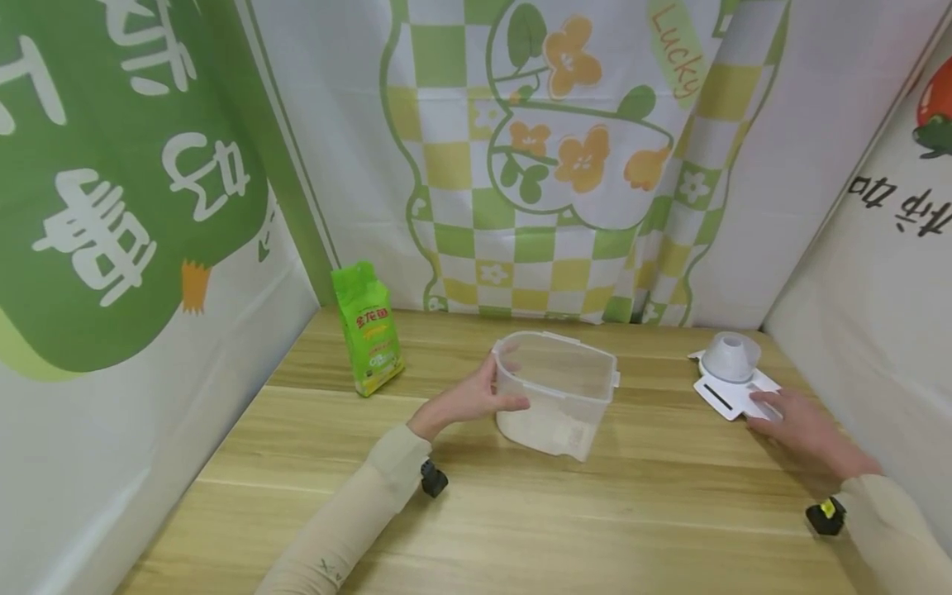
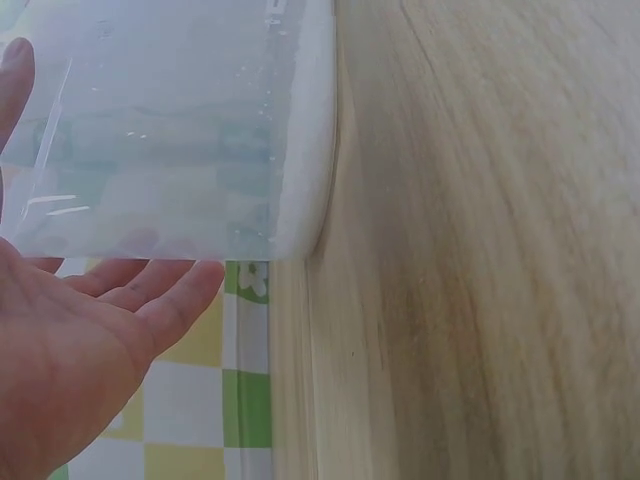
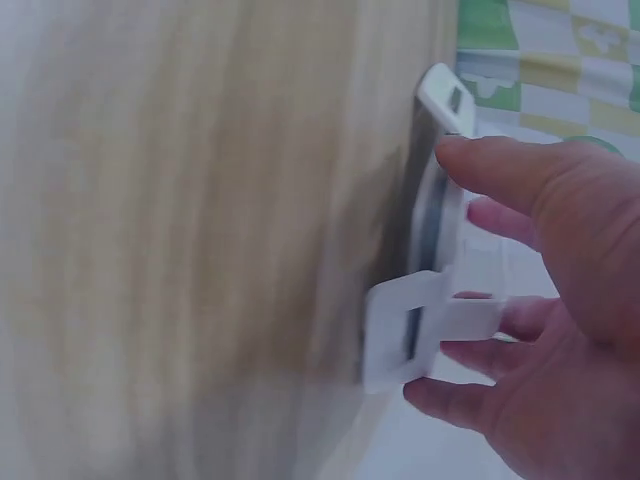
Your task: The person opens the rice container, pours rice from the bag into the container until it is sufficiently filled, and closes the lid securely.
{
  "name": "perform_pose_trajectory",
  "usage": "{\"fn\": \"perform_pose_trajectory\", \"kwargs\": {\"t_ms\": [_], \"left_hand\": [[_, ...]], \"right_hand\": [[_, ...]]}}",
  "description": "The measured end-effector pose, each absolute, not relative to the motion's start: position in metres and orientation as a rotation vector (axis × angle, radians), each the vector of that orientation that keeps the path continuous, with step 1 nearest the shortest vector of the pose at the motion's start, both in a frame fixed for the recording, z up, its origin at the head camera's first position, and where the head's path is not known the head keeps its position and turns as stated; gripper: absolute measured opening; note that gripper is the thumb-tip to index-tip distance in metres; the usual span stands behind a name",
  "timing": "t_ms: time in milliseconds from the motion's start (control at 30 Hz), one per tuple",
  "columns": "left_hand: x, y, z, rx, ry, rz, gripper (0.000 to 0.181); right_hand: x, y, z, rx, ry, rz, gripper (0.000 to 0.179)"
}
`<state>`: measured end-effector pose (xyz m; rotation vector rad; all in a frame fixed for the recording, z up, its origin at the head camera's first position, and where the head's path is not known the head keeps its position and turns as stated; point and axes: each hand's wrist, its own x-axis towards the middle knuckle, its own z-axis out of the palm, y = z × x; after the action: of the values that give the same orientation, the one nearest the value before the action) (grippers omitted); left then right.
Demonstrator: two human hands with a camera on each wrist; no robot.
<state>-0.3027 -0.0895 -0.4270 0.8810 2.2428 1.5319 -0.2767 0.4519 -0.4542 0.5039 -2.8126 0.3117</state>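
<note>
A clear plastic storage container [image 1: 558, 384], its top uncovered, stands mid-table with a layer of white, grain-like contents at the bottom. My left hand [image 1: 487, 392] grips its left side, thumb on the front wall and fingers round the back. In the left wrist view the fingers [image 2: 180, 295] lie along the container wall [image 2: 140, 190]. At the right, my right hand [image 1: 799, 426] holds the near edge of a white lid [image 1: 717, 398] with flaps. The right wrist view has the thumb at one edge of the lid [image 3: 400, 330] and fingers at the other. A frosted cup [image 1: 731, 357] sits on the lid.
A green and yellow food bag [image 1: 369, 330] stands upright at the back left of the wooden table [image 1: 535, 529]. Printed curtains [image 1: 476, 231] hang behind the table and along both sides, close to the right arm.
</note>
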Motion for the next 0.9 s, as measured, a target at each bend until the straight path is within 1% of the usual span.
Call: {"fn": "perform_pose_trajectory", "kwargs": {"t_ms": [167, 433, 533, 733, 900], "left_hand": [[-0.304, -0.091, -0.428, 0.862, 2.280, 1.505, 0.094], [-0.305, -0.100, -0.430, 0.815, 2.264, 1.513, 0.088], [-0.305, -0.108, -0.429, 0.783, 2.244, 1.533, 0.084], [-0.305, -0.129, -0.428, 0.714, 2.286, 1.524, 0.080], [-0.307, -0.145, -0.427, 0.695, 2.282, 1.553, 0.077]], "right_hand": [[-0.278, 0.448, -0.443, 0.483, -2.838, 0.359, 0.035], [-0.276, 0.439, -0.432, 0.478, -2.821, 0.393, 0.030], [-0.275, 0.436, -0.428, 0.470, -2.829, 0.384, 0.030], [-0.277, 0.423, -0.423, 0.401, -2.867, 0.359, 0.043], [-0.276, 0.405, -0.414, 0.416, -2.804, 0.398, 0.039]]}}
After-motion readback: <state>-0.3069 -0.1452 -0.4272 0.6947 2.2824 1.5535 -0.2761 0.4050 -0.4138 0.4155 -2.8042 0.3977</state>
